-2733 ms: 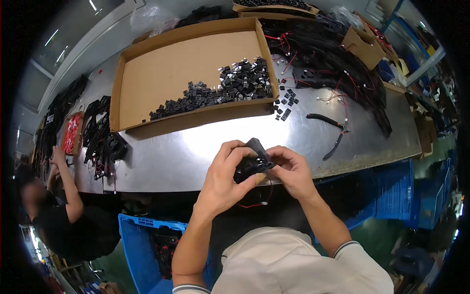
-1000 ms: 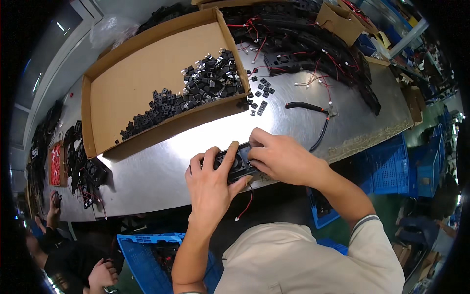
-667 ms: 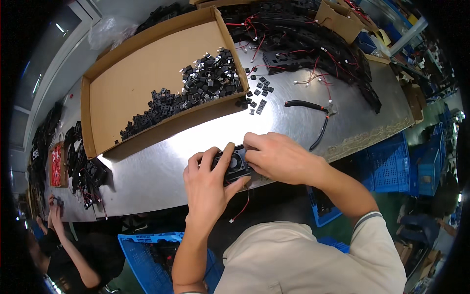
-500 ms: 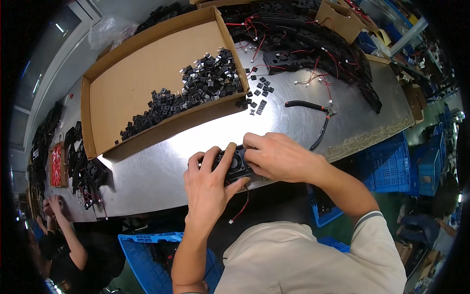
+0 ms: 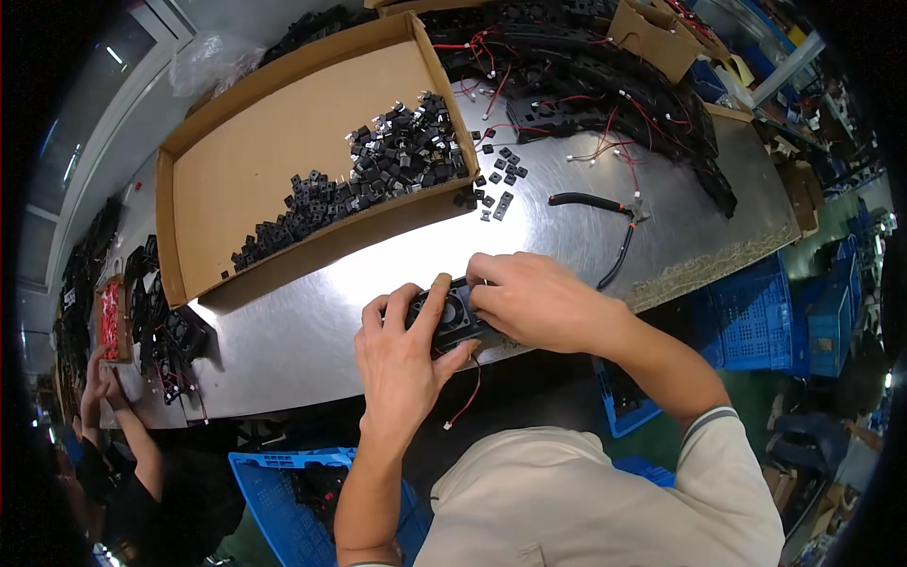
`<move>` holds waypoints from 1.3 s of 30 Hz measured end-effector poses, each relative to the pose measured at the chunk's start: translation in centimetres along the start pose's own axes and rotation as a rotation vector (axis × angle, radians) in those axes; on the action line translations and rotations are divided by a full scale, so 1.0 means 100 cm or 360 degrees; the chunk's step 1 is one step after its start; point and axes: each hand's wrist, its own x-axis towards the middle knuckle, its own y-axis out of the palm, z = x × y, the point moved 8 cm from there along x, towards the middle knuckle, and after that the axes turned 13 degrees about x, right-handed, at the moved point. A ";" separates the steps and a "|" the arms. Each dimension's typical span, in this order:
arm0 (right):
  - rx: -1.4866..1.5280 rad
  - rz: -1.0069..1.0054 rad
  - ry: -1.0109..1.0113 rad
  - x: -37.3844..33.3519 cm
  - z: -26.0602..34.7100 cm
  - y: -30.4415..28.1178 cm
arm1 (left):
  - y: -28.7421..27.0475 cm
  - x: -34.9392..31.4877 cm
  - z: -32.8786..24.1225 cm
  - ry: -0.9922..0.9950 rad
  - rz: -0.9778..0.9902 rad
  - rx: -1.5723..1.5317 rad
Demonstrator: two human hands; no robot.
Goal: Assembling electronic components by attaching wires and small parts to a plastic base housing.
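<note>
At the near edge of the metal table, a black plastic housing with a round fan-like part (image 5: pixel 454 317) lies between my hands. My left hand (image 5: pixel 402 340) grips it, fingers over the top and thumb along the near side. My right hand (image 5: pixel 529 300) is closed at the housing's right end, fingers bent down on it; whether a small part sits under those fingertips is hidden. A thin red and black wire with a white connector (image 5: pixel 448 425) hangs from the housing over the table edge.
A shallow cardboard box (image 5: pixel 283 113) holds heaps of small black parts (image 5: pixel 402 151); several lie loose beside it. Black-handled pliers (image 5: pixel 631 215) rest to the right. Wired black housings (image 5: pixel 605 113) are piled behind. Blue crates (image 5: pixel 746 312) stand below. A co-worker's hands (image 5: pixel 99 383) are at far left.
My hands and the housing stay almost in place, with only a slight shift of the right fingers. The co-worker's hands at far left have moved up toward the tray of red parts.
</note>
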 end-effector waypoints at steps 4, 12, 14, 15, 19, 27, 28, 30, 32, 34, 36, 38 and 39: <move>0.0004 -0.0030 -0.0138 0.000 0.003 0.001 | 0.000 0.001 0.001 0.0014 -0.0011 -0.0028; 0.0010 0.0066 -0.0095 0.006 -0.001 0.003 | 0.002 0.002 0.004 0.0023 0.0024 -0.0040; 0.0060 0.0053 -0.0118 0.005 -0.005 -0.002 | 0.001 0.007 0.002 0.0015 0.0046 -0.0052; 0.0051 0.0048 -0.0112 0.005 -0.005 -0.001 | 0.000 0.007 0.001 0.0025 0.0039 -0.0056; 0.0044 0.0050 -0.0093 0.000 -0.001 0.003 | -0.007 0.004 -0.002 -0.0003 0.0039 -0.0030; 0.0382 -0.0740 0.0386 0.005 -0.076 -0.041 | -0.002 -0.002 0.001 -0.0021 -0.0043 -0.0019; 0.0235 -0.0759 0.0365 0.010 -0.078 -0.040 | -0.003 -0.001 0.002 -0.0028 -0.0059 -0.0021; 0.0138 -0.0739 0.0326 0.013 -0.077 -0.036 | -0.003 0.001 0.003 -0.0054 -0.0021 -0.0021; 0.0048 -0.0712 0.0281 0.015 -0.079 -0.033 | -0.003 0.004 -0.001 -0.0045 0.0045 -0.0079; -0.0033 -0.0623 0.0280 0.018 -0.088 -0.030 | -0.004 0.004 -0.001 -0.0056 0.0029 -0.0037; -0.0039 -0.0617 0.0236 0.017 -0.084 -0.027 | -0.005 0.002 0.001 -0.0055 -0.0004 -0.0055; -0.0007 -0.0476 0.0227 0.017 -0.069 -0.019 | -0.005 -0.002 0.001 -0.0077 -0.0003 -0.0041; 0.0068 -0.0475 0.0310 0.015 -0.066 -0.018 | -0.005 -0.004 0.002 -0.0095 -0.0001 -0.0023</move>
